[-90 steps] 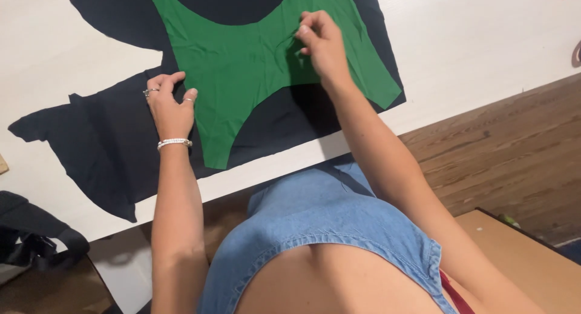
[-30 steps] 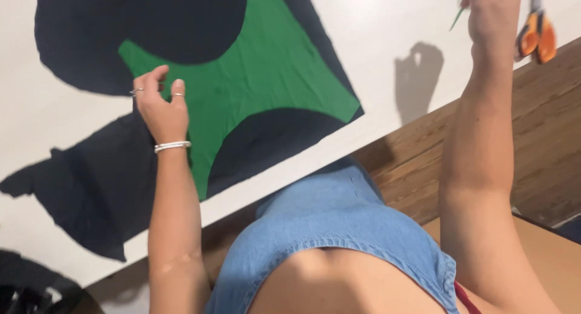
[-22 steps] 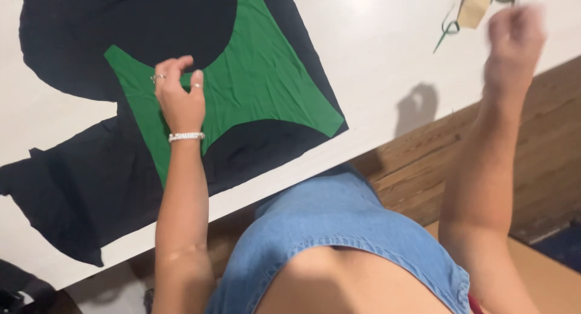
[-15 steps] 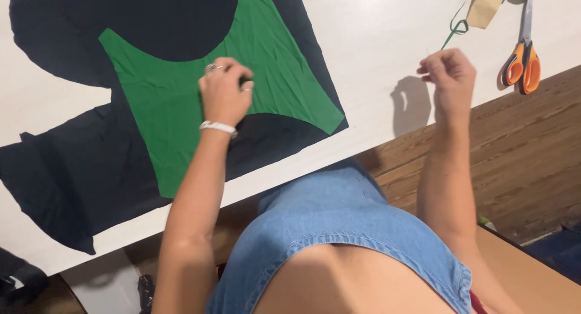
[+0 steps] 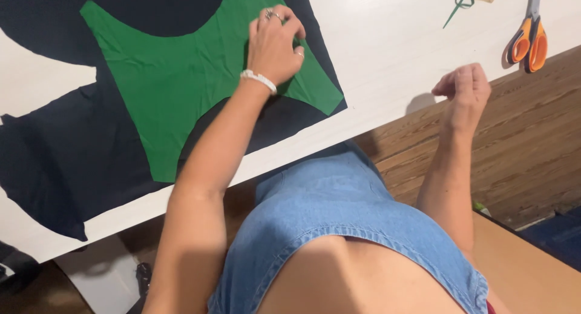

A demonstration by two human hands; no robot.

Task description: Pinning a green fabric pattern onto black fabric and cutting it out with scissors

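Green fabric piece (image 5: 181, 84) lies under curled left hand (image 5: 273, 44); right hand (image 5: 463, 90) loosely closed, empty.

White flat-topped work table (image 5: 387, 66), evenly lit, running diagonally across the view. Brown wood-plank floor (image 5: 520, 144) beside it. Tan cardboard-coloured flat surface (image 5: 532, 271) at lower right; dark blue floor covering (image 5: 560, 235) at its edge.

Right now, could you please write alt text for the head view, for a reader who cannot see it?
A person's left hand presses on a green fabric piece lying over black fabric on a white table. Their right hand hangs loosely curled past the table edge, with orange-handled scissors lying beyond it.
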